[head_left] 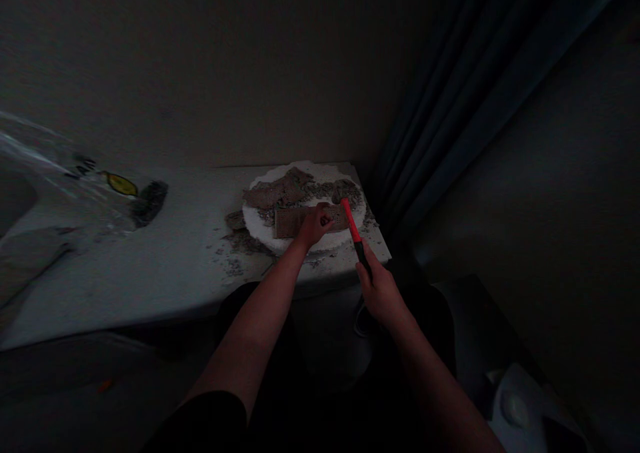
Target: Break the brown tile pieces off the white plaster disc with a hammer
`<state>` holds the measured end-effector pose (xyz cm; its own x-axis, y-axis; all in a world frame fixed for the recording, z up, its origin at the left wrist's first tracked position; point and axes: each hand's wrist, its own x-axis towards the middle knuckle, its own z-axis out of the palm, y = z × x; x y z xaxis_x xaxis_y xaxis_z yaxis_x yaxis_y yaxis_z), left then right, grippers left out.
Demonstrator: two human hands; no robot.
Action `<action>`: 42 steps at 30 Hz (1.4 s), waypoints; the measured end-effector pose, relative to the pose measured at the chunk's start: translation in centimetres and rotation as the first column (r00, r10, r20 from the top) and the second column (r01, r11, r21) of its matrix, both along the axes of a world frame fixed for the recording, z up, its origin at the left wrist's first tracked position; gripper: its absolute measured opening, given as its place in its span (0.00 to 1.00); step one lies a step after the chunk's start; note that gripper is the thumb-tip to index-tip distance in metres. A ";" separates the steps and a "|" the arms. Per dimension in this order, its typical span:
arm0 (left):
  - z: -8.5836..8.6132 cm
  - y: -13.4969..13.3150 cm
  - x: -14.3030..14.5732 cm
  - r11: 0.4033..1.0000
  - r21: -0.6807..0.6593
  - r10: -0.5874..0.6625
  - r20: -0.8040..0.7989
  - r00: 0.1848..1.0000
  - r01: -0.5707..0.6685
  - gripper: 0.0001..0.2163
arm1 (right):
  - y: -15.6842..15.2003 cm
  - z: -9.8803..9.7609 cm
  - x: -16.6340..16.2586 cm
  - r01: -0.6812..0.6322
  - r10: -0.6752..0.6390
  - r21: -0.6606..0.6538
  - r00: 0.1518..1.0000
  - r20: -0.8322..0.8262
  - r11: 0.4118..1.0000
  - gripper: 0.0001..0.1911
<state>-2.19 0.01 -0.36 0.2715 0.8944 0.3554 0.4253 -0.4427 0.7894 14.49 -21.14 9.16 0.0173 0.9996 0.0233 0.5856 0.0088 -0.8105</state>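
Observation:
My right hand [379, 288] is wrapped round the black grip of a hammer [352, 225] with a red shaft. Its dark head, hard to make out in the dim light, is at the right end of a brown rectangular slab [287, 224]. On that slab rests my left hand [313, 230], thumb and fingers curled together; whatever is between them is too small and dark to name. The slab lies on a round white mat [259, 232] with a ragged edge. Behind it are broken brown chunks [275, 193] and grey crumbs.
A pale table [185, 266] carries the mat near its right end, with crumbs spilled around it. To the left stands a clear plastic bag [100, 186] with a yellow label. Dark curtains [450, 113] hang at the right, and a white object [520, 406] sits lower right.

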 end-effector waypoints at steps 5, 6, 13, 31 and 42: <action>-0.1 0.0 0.0 1.000 0.012 0.019 0.008 1.000 -0.019 0.22 | 0.0 -0.2 -0.3 -0.018 0.018 -0.021 1.000 -0.018 1.000 0.31; -0.2 0.0 0.0 1.000 0.012 0.019 0.009 1.000 -0.019 0.22 | 0.0 -0.2 -0.4 -0.018 0.018 -0.016 1.000 -0.020 1.000 0.31; 0.1 -0.1 -0.1 1.000 0.001 0.022 -0.003 1.000 -0.022 0.23 | 0.0 -0.3 -0.1 0.007 -0.007 -0.026 1.000 -0.008 1.000 0.31; 0.1 0.6 -0.2 0.989 0.143 0.038 -0.127 0.991 -0.019 0.03 | -0.1 0.6 -0.1 0.009 -0.009 0.027 1.000 -0.001 1.000 0.32; -0.2 1.0 -0.3 0.973 0.226 0.081 -0.157 0.984 -0.044 0.03 | 0.0 -1.0 -0.2 0.014 -0.014 -0.003 1.000 -0.015 1.000 0.31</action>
